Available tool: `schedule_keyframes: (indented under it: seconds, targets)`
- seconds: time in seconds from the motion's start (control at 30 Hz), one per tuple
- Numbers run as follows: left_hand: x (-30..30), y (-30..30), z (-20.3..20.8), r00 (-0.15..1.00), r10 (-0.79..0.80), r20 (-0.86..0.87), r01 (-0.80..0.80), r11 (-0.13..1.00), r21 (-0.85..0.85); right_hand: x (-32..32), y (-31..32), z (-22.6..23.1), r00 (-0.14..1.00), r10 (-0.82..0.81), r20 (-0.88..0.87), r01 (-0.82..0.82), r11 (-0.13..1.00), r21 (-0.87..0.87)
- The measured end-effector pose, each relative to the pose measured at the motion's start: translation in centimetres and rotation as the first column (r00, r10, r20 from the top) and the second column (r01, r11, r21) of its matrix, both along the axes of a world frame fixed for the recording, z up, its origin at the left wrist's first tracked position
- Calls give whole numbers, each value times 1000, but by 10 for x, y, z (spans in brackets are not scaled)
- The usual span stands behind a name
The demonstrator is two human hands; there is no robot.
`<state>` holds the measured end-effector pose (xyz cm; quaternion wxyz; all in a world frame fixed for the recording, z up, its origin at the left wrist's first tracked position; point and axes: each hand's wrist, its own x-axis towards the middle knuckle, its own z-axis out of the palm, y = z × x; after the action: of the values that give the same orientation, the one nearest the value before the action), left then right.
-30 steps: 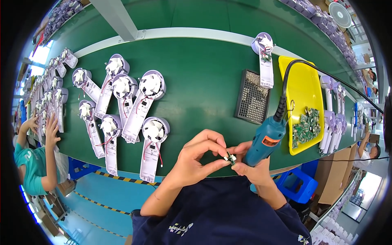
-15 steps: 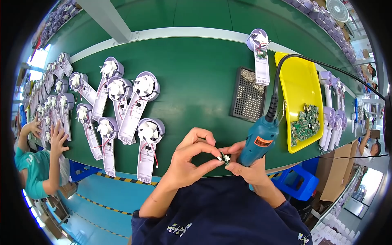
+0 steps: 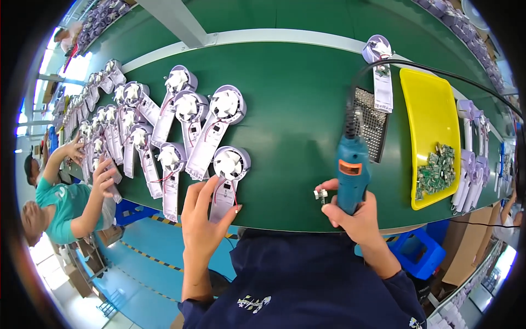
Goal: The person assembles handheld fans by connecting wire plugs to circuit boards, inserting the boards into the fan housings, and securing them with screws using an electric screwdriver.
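Note:
My left hand [image 3: 201,219] straddles the handle of a lilac handheld fan half-shell [image 3: 223,200], thumb on one side and fingers on the other. White blades sit in its round head, and a red wire with a small white plug runs down the handle. My right hand [image 3: 356,219] is closed round a teal electric screwdriver [image 3: 352,170]. Between that hand's thumb and fingertip is a small green circuit board [image 3: 322,199] with white connectors. The screwdriver's bit end is hidden in the hand.
More fan half-shells [image 3: 190,107] lie to the left, where a co-worker's hands [image 3: 104,178] handle others. A yellow tray [image 3: 430,109] with circuit boards [image 3: 436,171] stands right, beside a dark perforated screw tray [image 3: 375,129] and another fan shell [image 3: 383,82]. A black cable [image 3: 433,66] arches overhead.
My left hand has let go of the circuit board and moved left onto the nearest fan shell. My right hand keeps the board and screwdriver. The view has shifted left.

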<state>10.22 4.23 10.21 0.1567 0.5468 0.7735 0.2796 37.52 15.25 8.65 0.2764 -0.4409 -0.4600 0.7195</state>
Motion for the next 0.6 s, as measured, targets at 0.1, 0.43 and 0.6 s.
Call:
schedule_keyframes:
  seconds: [0.1, 0.43, 0.6]
  targets:
    - [6, 10, -4, 988, -57, -142, 68, 995, 72, 4, 0, -6, 996, 81, -31, -83, 995, -49]
    - [18, 34, -26, 988, -152, 24, 147, 979, 145, -2, -5, -16, 994, 101, -37, -100, 995, 27]
    - [50, 39, -28, 966, -249, 66, 233, 953, 193, 5, -2, -20, 988, 102, -120, -112, 990, -83]
